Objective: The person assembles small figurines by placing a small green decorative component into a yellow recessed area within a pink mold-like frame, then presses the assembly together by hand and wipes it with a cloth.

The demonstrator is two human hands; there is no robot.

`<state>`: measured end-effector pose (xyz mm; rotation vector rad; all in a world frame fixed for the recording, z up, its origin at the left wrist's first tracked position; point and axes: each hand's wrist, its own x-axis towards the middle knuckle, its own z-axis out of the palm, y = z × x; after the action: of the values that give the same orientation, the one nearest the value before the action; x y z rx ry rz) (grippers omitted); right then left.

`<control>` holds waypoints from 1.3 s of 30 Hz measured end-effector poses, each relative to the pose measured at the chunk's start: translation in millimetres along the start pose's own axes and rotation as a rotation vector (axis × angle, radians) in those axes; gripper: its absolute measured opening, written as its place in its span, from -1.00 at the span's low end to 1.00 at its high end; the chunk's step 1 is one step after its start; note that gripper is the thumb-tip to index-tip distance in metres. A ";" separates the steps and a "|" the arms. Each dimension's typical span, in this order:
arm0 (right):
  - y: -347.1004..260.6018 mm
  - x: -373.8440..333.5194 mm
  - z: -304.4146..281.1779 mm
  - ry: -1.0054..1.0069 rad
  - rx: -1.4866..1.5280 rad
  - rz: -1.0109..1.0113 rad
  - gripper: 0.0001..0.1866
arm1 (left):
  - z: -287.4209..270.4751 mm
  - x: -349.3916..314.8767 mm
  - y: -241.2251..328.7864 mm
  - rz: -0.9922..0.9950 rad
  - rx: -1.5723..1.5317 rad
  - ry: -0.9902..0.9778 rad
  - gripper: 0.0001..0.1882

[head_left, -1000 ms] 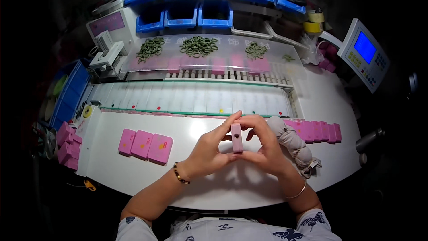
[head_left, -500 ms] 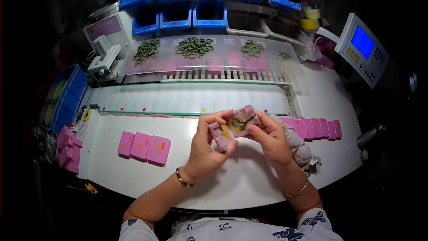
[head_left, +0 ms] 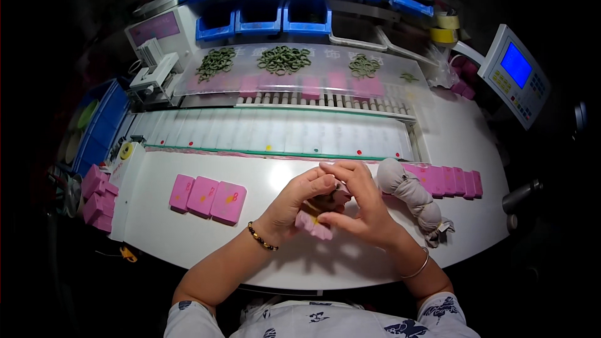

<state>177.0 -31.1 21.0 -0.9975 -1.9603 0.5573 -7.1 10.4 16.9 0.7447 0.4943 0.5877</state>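
Above the middle of the table, my left hand (head_left: 289,205) is closed round an opened pink rubber mold. One pink mold half (head_left: 313,226) shows below the fingers, bent downward, with a yellow mark on it. The other mold half (head_left: 339,196) shows between my hands, with something dark at its inner side. My right hand (head_left: 368,209) curves over the mold from the right, its thumb touching near the lower half and its fingers meeting the left fingertips. The fingers hide most of the mold and what lies in it.
Three pink blocks (head_left: 207,198) lie at left, and a row of several more (head_left: 447,179) at right beside a knotted grey cloth (head_left: 410,194). Behind runs a glass-covered track (head_left: 282,130). Green rings (head_left: 283,60) sit on a clear shelf under blue bins (head_left: 258,17). A control panel (head_left: 516,75) stands right.
My right hand has moved left over the mold, closing the gap between my hands. The mold's green contents, visible before, are now mostly covered. The whole view has shifted slightly.
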 end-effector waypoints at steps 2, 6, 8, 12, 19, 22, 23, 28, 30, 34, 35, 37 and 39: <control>-7.5 1.1 3.2 -0.004 -0.058 0.014 -0.17 | -4.8 3.1 -1.4 0.026 0.003 0.024 -0.69; -14.8 -0.6 5.6 -0.003 -0.213 0.021 -0.07 | -2.1 5.2 -5.5 0.078 -0.028 0.082 -0.74; -13.0 -1.7 3.6 0.070 -0.293 -0.039 -0.10 | -2.0 5.4 -3.5 0.090 -0.040 0.092 -0.75; -14.9 1.6 -0.9 0.194 -0.349 -0.115 -0.38 | -4.0 5.4 -4.6 0.172 -0.033 0.098 -0.77; -17.9 -1.6 11.1 0.205 -0.469 -0.154 -0.79 | -3.9 11.1 -17.0 0.372 0.012 0.234 -0.79; -18.2 -2.8 12.9 0.201 -0.437 -0.160 -0.81 | -3.3 11.4 -19.3 0.449 0.032 0.269 -0.84; -20.6 -2.8 12.7 0.206 -0.453 -0.178 -0.82 | -3.4 10.9 -18.8 0.449 0.031 0.270 -0.84; -27.6 -4.0 19.3 0.208 -0.471 -0.242 -0.85 | -5.8 12.6 -17.8 0.476 -0.034 0.354 -0.88; -27.7 -4.7 18.8 0.206 -0.460 -0.244 -0.84 | -1.0 12.9 -15.9 0.475 -0.038 0.373 -0.87; -27.1 -3.4 14.6 0.252 -0.474 -0.253 -0.79 | 5.4 10.8 -14.5 0.491 -0.054 0.340 -0.85; -25.5 -3.4 13.7 0.251 -0.474 -0.252 -0.79 | 5.2 10.9 -15.0 0.490 -0.055 0.341 -0.85; -23.0 -2.6 12.8 0.273 -0.425 -0.227 -0.76 | 4.7 10.3 -15.0 0.476 -0.033 0.305 -0.83; -23.9 -0.4 11.5 0.278 -0.415 -0.220 -0.73 | 3.1 10.9 -15.7 0.463 -0.027 0.300 -0.81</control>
<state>157.1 -45.5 30.9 -1.0245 -1.9346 -0.1157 7.6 6.7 5.0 0.7526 0.5922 1.1478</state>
